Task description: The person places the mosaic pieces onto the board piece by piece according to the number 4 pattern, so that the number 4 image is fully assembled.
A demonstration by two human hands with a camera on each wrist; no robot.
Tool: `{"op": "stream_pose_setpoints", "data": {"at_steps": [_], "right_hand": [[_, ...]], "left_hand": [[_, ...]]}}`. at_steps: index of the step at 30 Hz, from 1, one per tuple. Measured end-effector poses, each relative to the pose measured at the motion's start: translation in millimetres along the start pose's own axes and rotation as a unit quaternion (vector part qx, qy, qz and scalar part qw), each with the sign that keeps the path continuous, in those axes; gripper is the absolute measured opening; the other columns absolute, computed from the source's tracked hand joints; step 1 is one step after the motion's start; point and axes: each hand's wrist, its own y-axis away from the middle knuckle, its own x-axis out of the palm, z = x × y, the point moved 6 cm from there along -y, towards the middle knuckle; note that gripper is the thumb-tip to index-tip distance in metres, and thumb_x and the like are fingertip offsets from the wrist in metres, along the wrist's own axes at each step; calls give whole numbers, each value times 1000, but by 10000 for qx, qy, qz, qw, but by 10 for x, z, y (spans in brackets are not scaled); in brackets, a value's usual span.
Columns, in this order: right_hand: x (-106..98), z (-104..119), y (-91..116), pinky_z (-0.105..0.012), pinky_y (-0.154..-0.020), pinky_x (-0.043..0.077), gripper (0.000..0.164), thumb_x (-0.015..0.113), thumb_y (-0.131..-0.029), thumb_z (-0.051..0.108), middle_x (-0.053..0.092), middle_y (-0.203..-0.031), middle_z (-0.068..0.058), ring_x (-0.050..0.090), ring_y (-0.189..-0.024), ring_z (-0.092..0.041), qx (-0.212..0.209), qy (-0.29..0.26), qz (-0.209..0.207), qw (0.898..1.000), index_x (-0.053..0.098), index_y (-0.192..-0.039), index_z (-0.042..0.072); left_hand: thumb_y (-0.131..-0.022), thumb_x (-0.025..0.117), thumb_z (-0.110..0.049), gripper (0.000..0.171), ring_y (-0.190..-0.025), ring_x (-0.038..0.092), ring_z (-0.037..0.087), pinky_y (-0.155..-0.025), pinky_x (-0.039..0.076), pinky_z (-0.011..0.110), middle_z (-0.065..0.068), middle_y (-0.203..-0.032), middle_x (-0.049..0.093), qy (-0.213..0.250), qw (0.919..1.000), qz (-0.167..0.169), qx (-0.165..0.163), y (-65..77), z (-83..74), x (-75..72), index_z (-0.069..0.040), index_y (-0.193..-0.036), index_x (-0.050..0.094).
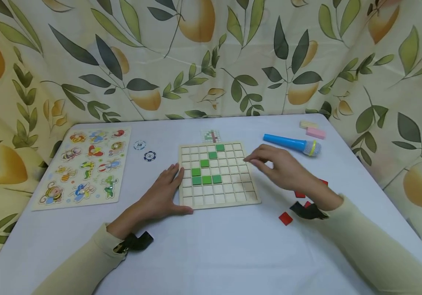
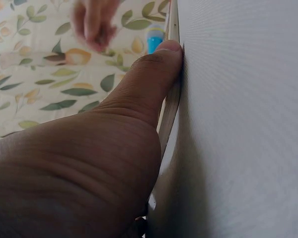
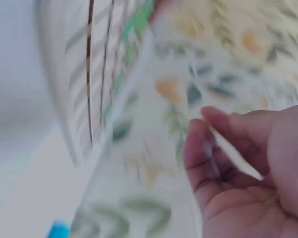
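A square grid board (image 1: 229, 198) lies on the table, mostly white, with several green tiles (image 1: 206, 180) on it. My left hand (image 1: 162, 192) rests at the board's left side, fingers along that edge and thumb (image 2: 144, 82) against the near edge. Above the board's right edge, my right hand (image 1: 278, 166) pinches a thin pale tile (image 3: 236, 156) between thumb and fingertips; it is seen nearly edge-on in the right wrist view. A small pattern card (image 1: 211, 136) lies behind the board. Red tiles (image 1: 285, 218) are scattered under and beside my right wrist.
An insect puzzle board (image 1: 82, 164) lies at the left, with two poker chips (image 1: 150, 156) beside it. At the back right are a blue toy microphone (image 1: 288, 143), a pink block (image 1: 315, 132) and a pale yellow block (image 1: 308, 124). A patterned curtain (image 1: 196, 82) hangs behind the table.
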Motion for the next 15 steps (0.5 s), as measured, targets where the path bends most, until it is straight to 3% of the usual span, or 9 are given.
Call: {"op": "stream_pose_setpoints", "data": {"at_steps": [3,6,8,11,13,15], "right_hand": [[-361,-206,362,-14,-80,55,24,69,-103,8,75,-115,3,66,-94,-8,171,12,-714,9973,78,-124,17],[-608,-564,746,-8,-74,53,24,68,-104,7,73,-109,13,64,-88,-2,718,-267,-1228,9895,76,-125,14],[-683,-859,962,-8,-72,53,22,64,-107,11,70,-104,22,63,-86,2,1268,-438,-1334,9819,74,-127,12],[-661,-1249,1213,-10,-71,55,25,59,-110,18,70,-103,25,63,-87,6,1846,-484,-1235,9738,71,-131,8],[-599,-1426,1335,-8,-72,54,27,58,-111,20,74,-110,12,59,-89,13,2091,-327,-1110,9710,69,-132,8],[-534,-1559,1428,-6,-72,51,29,59,-110,21,73,-120,-5,59,-96,6,2267,-131,-980,9689,67,-135,8]], "left_hand": [[-77,87,-68,133,-170,2,35,-135,21,58,15,-182,4,57,10000,23,-29,5,4,-11,-8,-172,14],[-78,87,-68,133,-170,1,35,-135,20,58,15,-182,3,80,10000,29,-25,3,0,-10,-8,-172,14],[-78,87,-68,133,-170,2,36,-135,21,59,15,-182,3,61,10000,14,-20,2,3,-5,-8,-172,14],[-78,87,-68,133,-170,2,36,-135,21,59,14,-182,4,39,10000,2,-58,4,11,7,-8,-172,14],[-78,87,-68,133,-170,2,36,-135,21,59,14,-182,4,22,10000,12,-77,5,10,10,-9,-172,14],[-78,86,-69,133,-170,2,36,-135,21,59,14,-182,4,0,10000,22,-79,7,5,2,-9,-172,14]]}}
